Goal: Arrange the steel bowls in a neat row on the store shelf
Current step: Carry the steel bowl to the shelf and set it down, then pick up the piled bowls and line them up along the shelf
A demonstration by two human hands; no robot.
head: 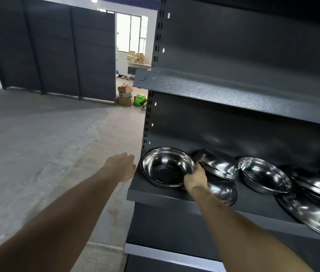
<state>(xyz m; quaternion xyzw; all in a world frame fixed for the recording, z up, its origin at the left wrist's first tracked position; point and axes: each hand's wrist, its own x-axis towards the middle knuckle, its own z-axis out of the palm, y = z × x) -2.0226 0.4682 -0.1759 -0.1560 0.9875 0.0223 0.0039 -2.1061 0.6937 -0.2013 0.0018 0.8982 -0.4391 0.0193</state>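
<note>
- Far left: dark panel wall (pixel 57 50) standing on a grey concrete floor (pixel 27 144).
- Beyond the wall's right end: stacked cardboard boxes (pixel 124 95) and a green bag (pixel 140 100) on the floor, with a bright window (pixel 130 32) further back.
- Left hand (pixel 122 165) reaching out just off the left end of the shelf (pixel 155 193), palm turned toward it, fingers loosely apart, gripping nothing; hard to tell whether the fingertips touch the shelf's end.
- Leftmost steel bowl (pixel 168 167) upright at the shelf's left end, close to the slotted upright post (pixel 148 122), open side up, dark inside.
- Right hand (pixel 195 179) clamped on that bowl's right rim, fingers curled over the edge.
- Tilted bowl (pixel 219 165) just right of the hand, leaning with its rim toward the front, resting on an overturned bowl (pixel 223 191) partly hidden behind the wrist.
- Third upright bowl (pixel 264 175) further right, slightly tipped toward the front, near the tilted one.
- Far right: more bowls (pixel 318 203) piled unevenly, overlapping, running out of view at the edge; exact count unclear.
- Above: upper shelf (pixel 233 91), dark and textured, bare on its visible front edge.
- Bowls scattered, not lined up in a row.
</note>
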